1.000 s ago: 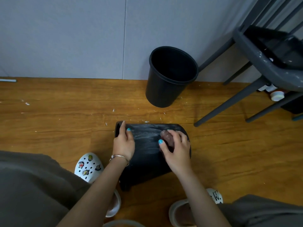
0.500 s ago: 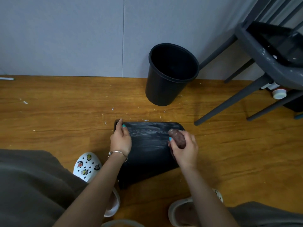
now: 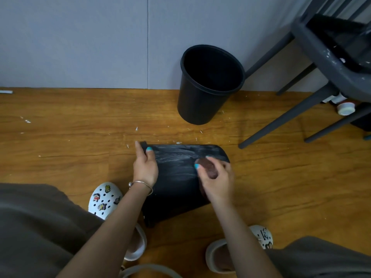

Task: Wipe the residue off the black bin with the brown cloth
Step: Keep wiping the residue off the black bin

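Left hand (image 3: pixel 145 166) grips black bin's (image 3: pixel 176 177) rim, right hand (image 3: pixel 215 179) pinches brown cloth (image 3: pixel 207 167); I'd say mid-wipe, residue (image 3: pixel 174 157) between hands next.

Two black bins (image 3: pixel 176 177) (image 3: pixel 208 85), one brown cloth (image 3: pixel 207 168), two clogs (image 3: pixel 104 197) (image 3: pixel 261 236), perhaps one chair (image 3: pixel 331 63).

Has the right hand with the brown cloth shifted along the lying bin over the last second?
Yes. The right hand and brown cloth slid toward the lying black bin's right end, then partway back toward the left hand.
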Available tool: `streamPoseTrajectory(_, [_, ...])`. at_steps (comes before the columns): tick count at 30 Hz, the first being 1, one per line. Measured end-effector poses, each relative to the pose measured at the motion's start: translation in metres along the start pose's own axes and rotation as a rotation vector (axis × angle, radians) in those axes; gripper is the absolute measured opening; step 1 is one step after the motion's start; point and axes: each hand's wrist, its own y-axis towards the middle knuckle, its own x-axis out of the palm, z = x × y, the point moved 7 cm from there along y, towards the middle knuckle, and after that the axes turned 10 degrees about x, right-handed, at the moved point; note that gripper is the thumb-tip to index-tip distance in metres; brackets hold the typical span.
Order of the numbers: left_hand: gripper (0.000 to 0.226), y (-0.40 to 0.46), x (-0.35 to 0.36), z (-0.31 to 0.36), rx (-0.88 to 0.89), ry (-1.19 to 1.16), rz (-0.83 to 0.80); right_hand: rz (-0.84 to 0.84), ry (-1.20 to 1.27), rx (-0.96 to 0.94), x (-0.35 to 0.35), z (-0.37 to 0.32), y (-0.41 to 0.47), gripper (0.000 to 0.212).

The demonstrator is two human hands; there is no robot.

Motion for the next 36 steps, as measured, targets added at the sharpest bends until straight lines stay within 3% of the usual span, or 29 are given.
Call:
streamPoseTrajectory(4, [0.050,-0.001,-0.002,0.003,-0.012,0.032,-0.013,0.031,-0.044,-0.313,0.008,-0.010,-0.020,0.037])
streamPoseTrajectory(8, [0.049,-0.002,0.000,0.002,-0.006,0.031,-0.014,0.129,-0.042,0.026,-0.030,0.035,0.030,0.035])
streamPoseTrajectory(10, [0.049,-0.001,0.000,0.000,-0.015,0.016,-0.005,0.233,-0.102,0.104,-0.029,0.035,0.026,0.033])
streamPoseTrajectory(13, [0.049,0.001,-0.001,-0.002,-0.020,0.003,0.013,0.286,-0.075,-0.127,0.002,-0.009,-0.023,0.027])
streamPoseTrajectory(15, [0.048,0.001,-0.004,-0.004,-0.017,-0.013,0.027,0.197,-0.089,-0.335,0.020,-0.031,-0.049,0.028])
streamPoseTrajectory(17, [0.049,0.000,-0.004,-0.004,-0.021,-0.017,0.026,0.150,-0.148,-0.421,0.014,-0.030,-0.037,0.026])
streamPoseTrajectory(22, [0.049,-0.003,0.000,-0.001,-0.023,-0.035,0.017,0.249,-0.249,0.077,-0.021,0.004,0.006,0.027])
streamPoseTrajectory(23, [0.049,-0.003,0.001,-0.002,-0.029,-0.040,0.020,0.258,-0.246,0.059,-0.012,-0.008,-0.006,0.027])
streamPoseTrajectory(25, [0.049,-0.002,0.000,-0.006,-0.025,-0.043,0.022,0.250,-0.200,-0.170,0.013,-0.043,-0.041,0.023])
streamPoseTrajectory(28, [0.049,-0.003,-0.006,-0.008,-0.022,-0.083,0.053,0.103,-0.232,-0.479,0.026,-0.058,-0.052,0.026])
streamPoseTrajectory(29, [0.049,-0.003,-0.004,-0.009,-0.025,-0.090,0.044,0.084,-0.254,-0.478,0.018,-0.049,-0.038,0.026])
streamPoseTrajectory(33, [0.049,-0.003,-0.001,-0.009,-0.035,-0.131,0.058,0.232,-0.291,-0.076,-0.018,-0.014,-0.001,0.028])
streamPoseTrajectory(36, [0.048,-0.003,-0.002,-0.013,-0.022,-0.111,0.072,0.181,-0.280,-0.184,0.014,-0.049,-0.040,0.028])
